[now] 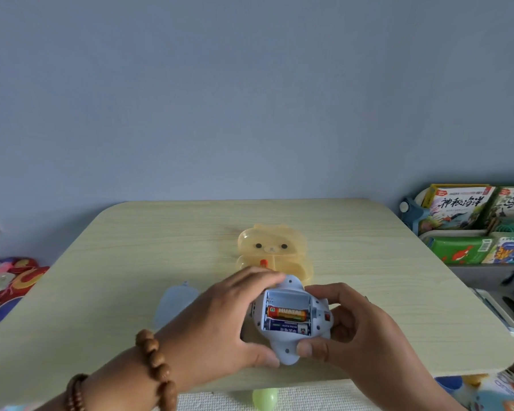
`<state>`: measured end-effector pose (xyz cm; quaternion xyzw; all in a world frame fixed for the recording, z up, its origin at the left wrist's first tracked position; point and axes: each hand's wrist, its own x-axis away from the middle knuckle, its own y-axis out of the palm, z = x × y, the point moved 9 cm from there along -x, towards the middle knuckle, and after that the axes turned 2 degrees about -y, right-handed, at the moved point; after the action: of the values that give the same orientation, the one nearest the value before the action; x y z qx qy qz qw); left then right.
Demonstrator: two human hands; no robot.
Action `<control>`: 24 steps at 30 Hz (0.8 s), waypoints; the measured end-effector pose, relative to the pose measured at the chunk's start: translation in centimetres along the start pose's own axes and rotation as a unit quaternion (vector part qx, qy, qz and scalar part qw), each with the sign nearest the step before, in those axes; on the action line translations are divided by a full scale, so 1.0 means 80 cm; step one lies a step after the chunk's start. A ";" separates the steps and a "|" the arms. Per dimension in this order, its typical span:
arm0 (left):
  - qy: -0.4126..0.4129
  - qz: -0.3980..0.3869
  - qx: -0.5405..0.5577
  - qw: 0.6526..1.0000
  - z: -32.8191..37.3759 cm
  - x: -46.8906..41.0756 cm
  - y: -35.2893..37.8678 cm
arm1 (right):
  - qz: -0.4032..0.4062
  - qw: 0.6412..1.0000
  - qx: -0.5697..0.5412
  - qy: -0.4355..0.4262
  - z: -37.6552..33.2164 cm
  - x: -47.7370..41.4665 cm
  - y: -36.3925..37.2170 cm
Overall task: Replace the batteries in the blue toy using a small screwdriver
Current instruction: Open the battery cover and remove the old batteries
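Observation:
The pale blue toy (pixel 291 348) is held underside up just above the table's near edge. Its battery bay is open, with an orange battery (pixel 287 312) in the middle slot, a dark blue-and-white battery (pixel 285 327) in the near slot, and the far slot bare. My left hand (pixel 220 318) grips the toy's left side, fingers curled over its far end. My right hand (pixel 350 327) grips the right side, thumb pressed on the near end. A pale blue cover piece (pixel 174 304) lies flat to the left. No screwdriver is visible.
A translucent yellow bear-shaped box (pixel 275 252) stands open behind the toy with a small orange item inside. The light wood table (pixel 383 277) has rounded corners. Shelves of books (pixel 472 226) are at the right, soft toys (pixel 9 280) at the left, a green ball (pixel 264 397) below the edge.

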<state>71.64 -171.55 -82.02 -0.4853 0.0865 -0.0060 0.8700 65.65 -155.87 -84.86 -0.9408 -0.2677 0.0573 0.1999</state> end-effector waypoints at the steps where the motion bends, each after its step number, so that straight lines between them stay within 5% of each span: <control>1: -0.003 0.012 0.005 1.000 -0.001 0.000 0.000 | 0.004 1.000 0.000 -0.001 -0.001 0.001 -0.001; 9: -0.044 0.024 0.011 0.999 -0.004 -0.005 -0.011 | -0.031 0.994 0.105 -0.026 -0.024 0.004 0.000; 14: -0.042 0.029 0.040 0.998 -0.003 -0.003 -0.010 | 0.088 0.959 0.252 -0.094 -0.059 -0.001 0.003; 24: -0.032 0.043 0.052 0.997 -0.003 -0.006 -0.011 | 0.102 0.937 0.322 -0.091 -0.082 -0.002 0.030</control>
<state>71.17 -172.18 -81.30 -0.4350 0.0794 0.0425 0.8959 68.09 -160.10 -79.84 -0.8388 -0.1550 0.2462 0.4602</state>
